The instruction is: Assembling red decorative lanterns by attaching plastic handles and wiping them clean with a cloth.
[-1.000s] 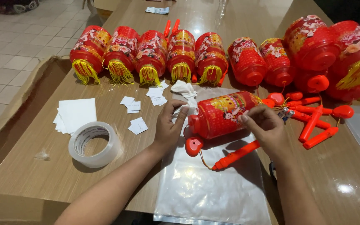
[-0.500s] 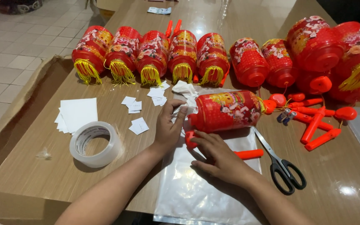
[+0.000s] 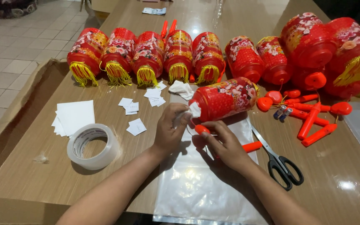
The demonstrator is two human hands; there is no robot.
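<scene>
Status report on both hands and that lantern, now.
Left hand pinching white paper at lantern end. Right hand gripping orange-red handle piece. Lantern lying on its side on table. Scissors beside right hand, apart.

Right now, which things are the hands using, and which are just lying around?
In use:
left hand on white paper
lantern lying down
right hand holding red handle

Lying about:
tape roll
scissors
paper squares
row of lanterns
</scene>
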